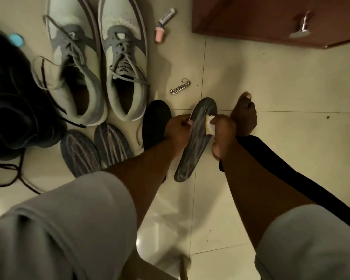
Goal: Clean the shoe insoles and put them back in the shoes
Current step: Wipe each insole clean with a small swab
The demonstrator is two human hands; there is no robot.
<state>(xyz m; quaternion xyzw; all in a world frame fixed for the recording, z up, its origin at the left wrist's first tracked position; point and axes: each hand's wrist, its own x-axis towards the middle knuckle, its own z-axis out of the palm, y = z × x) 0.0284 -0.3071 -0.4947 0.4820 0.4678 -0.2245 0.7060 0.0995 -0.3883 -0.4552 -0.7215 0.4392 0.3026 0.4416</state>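
Tiled floor (271,81), pale and glossy, carries all loose items. A wooden cabinet (271,17) with a metal handle (301,27) occupies the upper right corner. A dark bag or garment (12,98), too dim to identify, fills the left edge, with a dark cord (14,178) trailing from it across the floor.

2 pale sneakers stand side by side at upper centre, toes pointing away: the left sneaker (73,57) and the right sneaker (123,57), both with grey laces loosened and openings facing the camera. Just below their heels lie 2 striped insoles (95,150), side by side on the floor. A black insole (156,122) lies just right of these, partly under the left forearm.

The held insole (194,142), grey and streaked, is raised between the hands, its toe end pointing away and its heel end toward the person. The left hand (176,130) grips its left edge, fingers curled around the rim. The right hand (222,132) pinches a small pale cloth or wipe (209,126) against the insole's upper surface, fingers pressed together over it.

A bare foot (245,116) rests on the floor just right of the hands. Small objects: a metal nail clipper (180,87) on a chain near the held insole's toe, a tube with a pink cap (164,25) beside the right sneaker, and a blue disc (16,40) at the left.
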